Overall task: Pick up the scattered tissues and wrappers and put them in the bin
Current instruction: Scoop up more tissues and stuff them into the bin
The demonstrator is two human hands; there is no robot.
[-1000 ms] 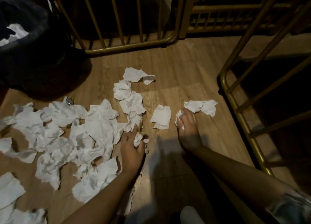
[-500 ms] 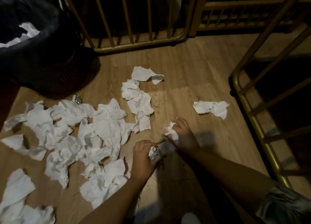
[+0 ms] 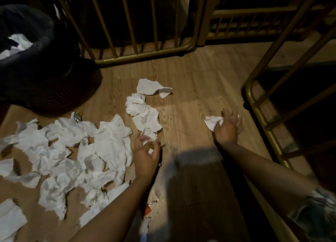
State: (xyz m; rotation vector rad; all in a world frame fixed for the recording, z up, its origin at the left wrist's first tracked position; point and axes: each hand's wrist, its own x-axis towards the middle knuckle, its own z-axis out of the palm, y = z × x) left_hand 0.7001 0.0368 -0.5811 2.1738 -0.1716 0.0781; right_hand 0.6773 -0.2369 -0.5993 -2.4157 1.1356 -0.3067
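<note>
Crumpled white tissues (image 3: 72,150) lie in a wide pile across the left of the wooden floor. A short trail of tissues (image 3: 145,114) runs up the middle. My left hand (image 3: 145,154) is at the pile's right edge, fingers curled round a small wad of tissue (image 3: 150,150). My right hand (image 3: 228,128) is far right by the railing, blurred, its fingers closing over a white tissue (image 3: 212,122) that sticks out on its left. The black bin (image 3: 45,78) stands at the upper left with tissues inside. A silver wrapper (image 3: 77,116) lies at its foot.
Gold metal railings (image 3: 145,50) close off the back, and another railing (image 3: 258,114) runs down the right beside my right hand. An orange and white wrapper (image 3: 148,208) lies on the floor near my left forearm. A shadow covers the floor between my arms.
My right hand, carrying the middle tissue, moved right onto the tissue by the railing. My left hand, gripping its wad, shifted up towards the trail.
</note>
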